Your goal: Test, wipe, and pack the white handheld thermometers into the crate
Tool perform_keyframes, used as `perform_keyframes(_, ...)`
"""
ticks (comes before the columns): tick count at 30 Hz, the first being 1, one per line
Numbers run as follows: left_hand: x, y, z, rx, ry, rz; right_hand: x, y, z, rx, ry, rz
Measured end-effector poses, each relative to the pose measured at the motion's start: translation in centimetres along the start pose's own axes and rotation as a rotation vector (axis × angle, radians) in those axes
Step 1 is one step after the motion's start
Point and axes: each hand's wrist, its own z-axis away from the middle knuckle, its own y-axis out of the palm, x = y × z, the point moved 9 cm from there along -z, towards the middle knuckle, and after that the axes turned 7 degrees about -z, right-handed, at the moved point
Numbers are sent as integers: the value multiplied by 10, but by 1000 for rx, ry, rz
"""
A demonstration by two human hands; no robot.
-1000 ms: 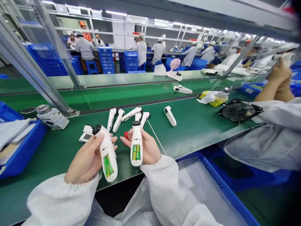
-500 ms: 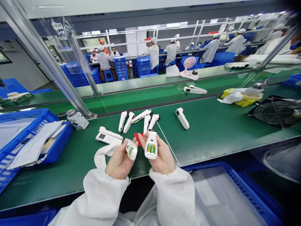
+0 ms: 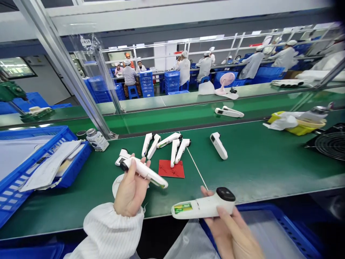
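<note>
My left hand [image 3: 132, 191] is closed around a white infrared thermometer [image 3: 147, 170], its dark head toward the left and a bit of green showing at its lower end. Lower and to the right, my right hand [image 3: 232, 230] grips a second white thermometer [image 3: 203, 207] by its dark-headed end. Its battery compartment is uncovered, with green batteries [image 3: 182, 207] inside. Beyond my hands several more white thermometers [image 3: 169, 139] lie in a group, two of them overlapping a red card [image 3: 165, 169]. Another one [image 3: 123, 157] lies partly hidden behind my left hand.
A blue basket [image 3: 81, 158] with papers and a white bottle [image 3: 97, 139] stand on the left. One thermometer [image 3: 219, 145] lies apart, right of centre. A yellow tray [image 3: 304, 127] and a black fan [image 3: 327, 144] sit at right. A blue bin [image 3: 291, 230] is below the bench edge.
My right hand has moved right and nearer, swinging its thermometer sideways. The left one's thermometer has turned, showing its long side. The red card is more exposed, and the view has shifted left.
</note>
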Motion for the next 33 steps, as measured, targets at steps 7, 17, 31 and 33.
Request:
perform_keyframes(7, 45, 7, 19, 91, -66, 1, -69, 24, 5, 55, 260, -309)
perform_keyframes(17, 62, 23, 41, 112, -40, -181, -7, 21, 25, 179, -383, 475)
perform_keyframes(31, 196, 66, 94, 820, -250, -812, 18, -175, 14, -432, -481, 629)
perform_keyframes(33, 177, 71, 72, 784, -182, -883, 20, -204, 0, -573, -462, 531)
